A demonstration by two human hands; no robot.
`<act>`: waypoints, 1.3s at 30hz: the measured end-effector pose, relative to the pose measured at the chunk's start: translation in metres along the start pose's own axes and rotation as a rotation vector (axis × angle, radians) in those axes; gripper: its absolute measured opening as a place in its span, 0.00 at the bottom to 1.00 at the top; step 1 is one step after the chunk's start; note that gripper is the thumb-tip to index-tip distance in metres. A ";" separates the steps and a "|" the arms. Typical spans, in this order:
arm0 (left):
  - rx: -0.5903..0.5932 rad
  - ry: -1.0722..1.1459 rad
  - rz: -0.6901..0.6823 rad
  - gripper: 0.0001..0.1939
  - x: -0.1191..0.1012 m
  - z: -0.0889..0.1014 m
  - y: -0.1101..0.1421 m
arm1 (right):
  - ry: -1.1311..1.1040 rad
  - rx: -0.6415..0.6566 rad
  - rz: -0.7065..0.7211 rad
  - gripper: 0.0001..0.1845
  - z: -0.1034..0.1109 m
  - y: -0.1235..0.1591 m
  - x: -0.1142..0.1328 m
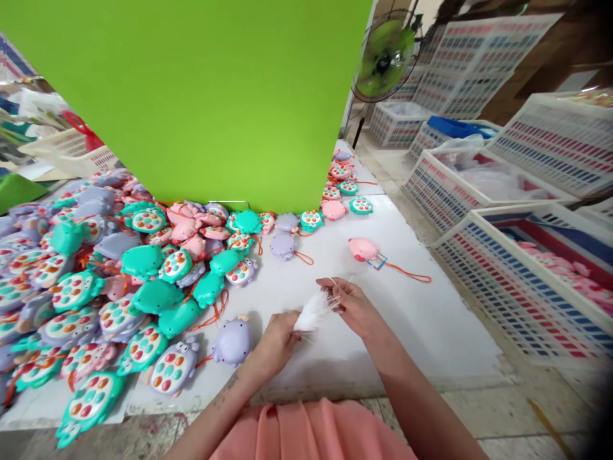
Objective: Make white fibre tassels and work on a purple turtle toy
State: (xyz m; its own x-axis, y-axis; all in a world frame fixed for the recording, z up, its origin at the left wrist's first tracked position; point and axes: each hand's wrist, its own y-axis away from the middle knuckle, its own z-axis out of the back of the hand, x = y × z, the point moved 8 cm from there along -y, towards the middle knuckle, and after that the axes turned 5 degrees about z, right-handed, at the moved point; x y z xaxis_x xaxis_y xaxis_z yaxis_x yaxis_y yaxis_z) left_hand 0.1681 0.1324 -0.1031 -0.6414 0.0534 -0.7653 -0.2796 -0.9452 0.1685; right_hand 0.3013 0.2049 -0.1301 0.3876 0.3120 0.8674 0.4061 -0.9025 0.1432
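My left hand (pixel 280 342) is closed around one end of a bundle of thin white strands (pixel 313 313), held above the white tabletop. At the bundle's loose, fanned-out end, my right hand (pixel 353 308) pinches some of the strands between thumb and fingers. Just beyond the right hand lies a pink animal-shaped toy (pixel 363 249) with an orange cord loop and a small blue-edged tag (pixel 378 261). A lilac toy (pixel 232 342) rests to the left of my left hand, face down.
Many teal, lilac and pink toys (pixel 158 300) with orange cords are heaped on the left. A large green panel (pixel 215 102) stands behind them. Plastic crates (pixel 522 319) line the right side, one holding pink pieces. A fan (pixel 384 62) stands at the back.
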 end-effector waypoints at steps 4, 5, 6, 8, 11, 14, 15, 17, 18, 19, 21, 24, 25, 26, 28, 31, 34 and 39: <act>-0.044 -0.139 0.000 0.09 0.003 0.001 0.000 | -0.039 -0.027 0.037 0.23 0.008 -0.001 0.003; -0.052 -0.165 -0.001 0.10 0.004 0.001 0.000 | -0.042 -0.037 0.039 0.23 0.010 -0.002 0.003; -0.056 -0.183 -0.004 0.10 0.004 0.001 0.000 | -0.041 -0.046 0.040 0.22 0.012 -0.002 0.004; -0.061 -0.188 -0.016 0.11 0.004 0.001 0.000 | -0.033 -0.066 0.049 0.21 0.015 -0.003 0.005; -0.059 -0.133 -0.017 0.09 0.001 0.002 0.002 | -0.018 -0.077 0.077 0.19 0.017 -0.003 0.009; -0.045 -0.014 0.027 0.06 0.000 0.003 0.003 | 0.028 -0.043 0.091 0.18 0.017 -0.002 0.010; -0.034 0.042 0.040 0.06 0.000 0.003 0.003 | 0.044 -0.029 0.092 0.17 0.018 -0.002 0.010; -0.008 0.149 0.058 0.06 0.001 0.002 0.003 | 0.074 -0.010 0.087 0.16 0.019 -0.001 0.009; 0.007 0.192 0.067 0.07 0.002 0.001 0.003 | 0.084 -0.006 0.083 0.15 0.020 -0.001 0.009; 0.022 0.227 0.077 0.07 0.003 0.000 0.003 | 0.093 -0.007 0.080 0.15 0.021 -0.001 0.009; 0.043 0.285 0.098 0.08 0.005 -0.002 0.003 | 0.111 -0.015 0.074 0.15 0.023 -0.001 0.009; 0.070 0.388 0.117 0.10 0.008 -0.004 0.003 | 0.123 -0.026 0.068 0.15 0.023 -0.001 0.011; 0.076 0.424 0.125 0.10 0.009 -0.005 0.004 | 0.118 -0.027 0.061 0.16 0.023 -0.001 0.011; 0.082 0.457 0.136 0.12 0.010 -0.006 0.004 | 0.109 -0.023 0.050 0.16 0.022 -0.001 0.010; 0.092 0.510 0.165 0.14 0.014 -0.008 0.004 | 0.091 -0.004 0.023 0.17 0.021 -0.001 0.008; 0.106 0.574 0.212 0.19 0.020 -0.011 0.004 | 0.097 0.009 0.000 0.15 0.021 0.000 0.005; 0.115 0.618 0.237 0.21 0.020 -0.011 0.004 | 0.115 -0.009 0.020 0.14 0.021 0.000 0.007; 0.144 0.671 0.276 0.23 0.017 -0.013 0.007 | 0.080 -0.141 0.115 0.13 0.031 -0.004 0.018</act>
State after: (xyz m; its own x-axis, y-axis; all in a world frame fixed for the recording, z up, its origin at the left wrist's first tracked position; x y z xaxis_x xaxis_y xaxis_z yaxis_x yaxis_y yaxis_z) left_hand 0.1644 0.1229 -0.1234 -0.1406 -0.4325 -0.8906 -0.2916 -0.8416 0.4547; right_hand 0.3328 0.2239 -0.1297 0.3558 0.1852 0.9160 0.2405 -0.9653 0.1017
